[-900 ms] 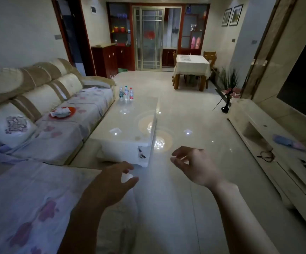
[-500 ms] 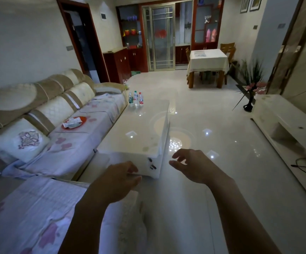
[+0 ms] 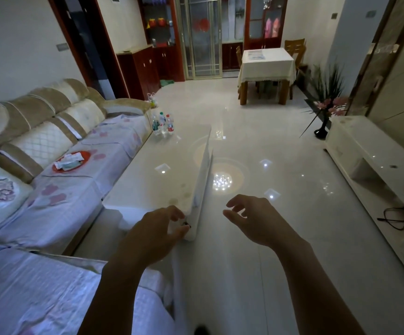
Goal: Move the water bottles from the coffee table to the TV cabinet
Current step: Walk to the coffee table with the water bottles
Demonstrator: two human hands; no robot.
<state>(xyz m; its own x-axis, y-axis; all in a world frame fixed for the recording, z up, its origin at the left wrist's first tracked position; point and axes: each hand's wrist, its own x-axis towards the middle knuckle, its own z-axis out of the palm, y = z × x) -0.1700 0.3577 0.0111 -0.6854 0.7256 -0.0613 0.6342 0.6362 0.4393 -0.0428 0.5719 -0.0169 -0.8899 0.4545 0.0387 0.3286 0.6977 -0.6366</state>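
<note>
You are standing at the near end of a living room, looking down its length. Since a moment ago you have come closer to the white coffee table (image 3: 147, 182); its near corner now sits just under your left hand (image 3: 157, 226). Your right hand (image 3: 251, 218) hangs over the glossy floor to the right of the table. Both hands are empty, with fingers loosely curled and slightly spread, pinching nothing. Whether the left fingertips touch the table corner cannot be told.

The three water bottles (image 3: 162, 123) stand upright, close together, at the table's far left corner, beside the sofa (image 3: 51, 146) arm. They are well apart from your hands. The TV cabinet (image 3: 365, 151), low and white, runs along the right wall.

Judging by this, the approach has begun but no bottle has been picked up. You likely need to walk along the table's right side before you can reach them.
</note>
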